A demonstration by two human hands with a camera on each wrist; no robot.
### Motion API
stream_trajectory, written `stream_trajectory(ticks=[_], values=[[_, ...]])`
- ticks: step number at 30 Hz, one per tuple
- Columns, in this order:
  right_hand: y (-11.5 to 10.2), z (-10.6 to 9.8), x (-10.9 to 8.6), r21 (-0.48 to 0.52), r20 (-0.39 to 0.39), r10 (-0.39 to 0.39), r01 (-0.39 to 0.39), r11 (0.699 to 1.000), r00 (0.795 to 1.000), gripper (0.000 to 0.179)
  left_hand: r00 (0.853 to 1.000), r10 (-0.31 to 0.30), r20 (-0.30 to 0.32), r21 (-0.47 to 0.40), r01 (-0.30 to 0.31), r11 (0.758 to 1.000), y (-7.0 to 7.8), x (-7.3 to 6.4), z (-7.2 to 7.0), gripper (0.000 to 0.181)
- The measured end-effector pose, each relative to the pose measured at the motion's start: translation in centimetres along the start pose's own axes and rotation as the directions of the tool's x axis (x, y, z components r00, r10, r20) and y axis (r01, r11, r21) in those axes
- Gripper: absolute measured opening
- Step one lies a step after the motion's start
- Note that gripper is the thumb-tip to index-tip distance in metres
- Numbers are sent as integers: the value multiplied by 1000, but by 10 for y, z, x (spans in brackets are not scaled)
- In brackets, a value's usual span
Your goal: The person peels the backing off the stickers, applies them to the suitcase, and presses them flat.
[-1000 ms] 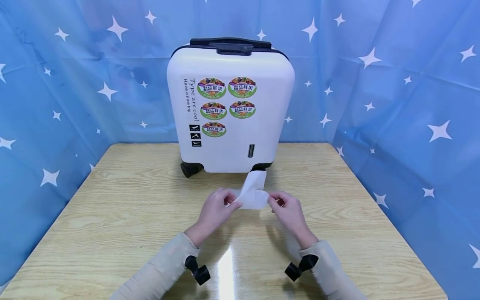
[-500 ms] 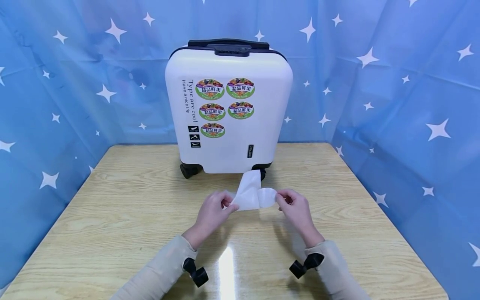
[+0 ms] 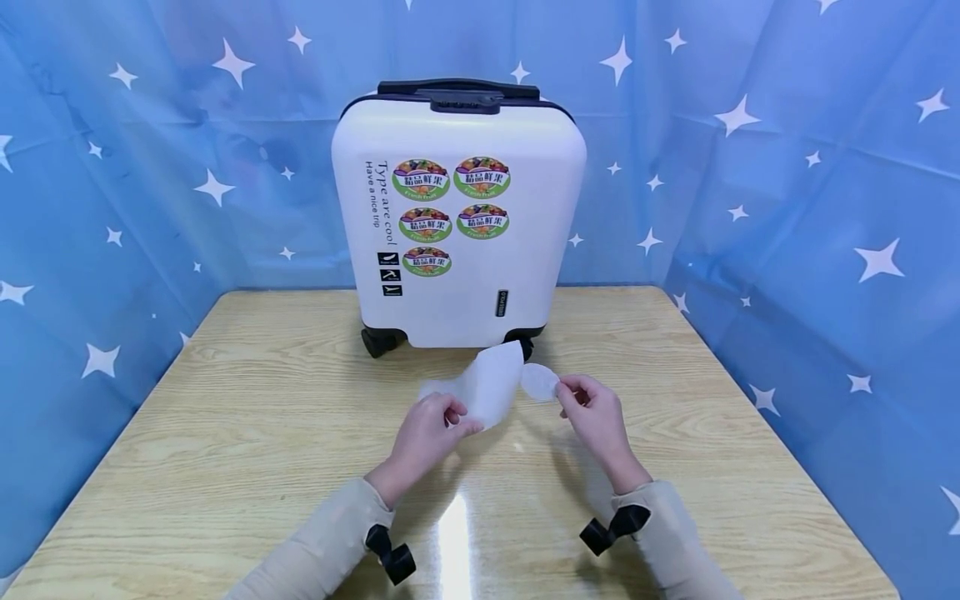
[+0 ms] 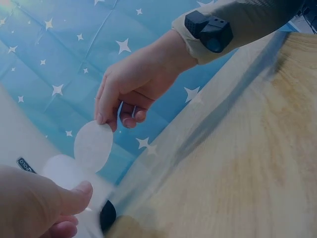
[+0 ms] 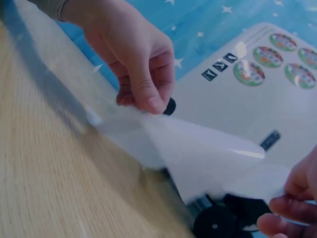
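Between the thumb and fingers of my left hand [image 3: 431, 433] is a curled sheet of white sticker backing paper [image 3: 491, 385]. My right hand [image 3: 596, 417] pinches the edge of a small oval sticker [image 3: 539, 382], its plain white side facing me. In the left wrist view the oval sticker [image 4: 93, 148] hangs from the right fingertips, apart from the left thumb. Behind both hands a white suitcase [image 3: 465, 308] stands upright, bearing several oval fruit stickers [image 3: 482, 222] in two columns, two on the right side and more on the left.
The suitcase stands on black wheels [image 3: 381, 342] at the back of a wooden table [image 3: 262, 400]. A blue curtain [image 3: 712, 192] with white stars surrounds the table's back and sides. Black cameras [image 3: 390, 557] are strapped to both wrists.
My right hand has moved right, and the oval sticker has come away from the backing paper with it. The paper in my left hand has curled and swung upright. The suitcase stays in place.
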State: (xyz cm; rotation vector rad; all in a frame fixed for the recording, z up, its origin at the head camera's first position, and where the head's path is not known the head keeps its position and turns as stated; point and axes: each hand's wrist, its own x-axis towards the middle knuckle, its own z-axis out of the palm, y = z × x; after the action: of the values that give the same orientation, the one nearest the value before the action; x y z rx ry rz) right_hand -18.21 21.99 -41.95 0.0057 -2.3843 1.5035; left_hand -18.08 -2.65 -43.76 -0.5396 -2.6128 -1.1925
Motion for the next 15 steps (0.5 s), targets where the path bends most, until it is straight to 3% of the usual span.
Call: stream_trajectory(ticks=[9,15], values=[[-2,-5,2,-5,-66,3,-3,1000,998,13,993,-18,119,20,16,1000,-4,-8,8,18],[-5,-6,0,24,-69,-8,10,1000,998,12,994,5,105,24,-8,1000,-3,-4,6,14]])
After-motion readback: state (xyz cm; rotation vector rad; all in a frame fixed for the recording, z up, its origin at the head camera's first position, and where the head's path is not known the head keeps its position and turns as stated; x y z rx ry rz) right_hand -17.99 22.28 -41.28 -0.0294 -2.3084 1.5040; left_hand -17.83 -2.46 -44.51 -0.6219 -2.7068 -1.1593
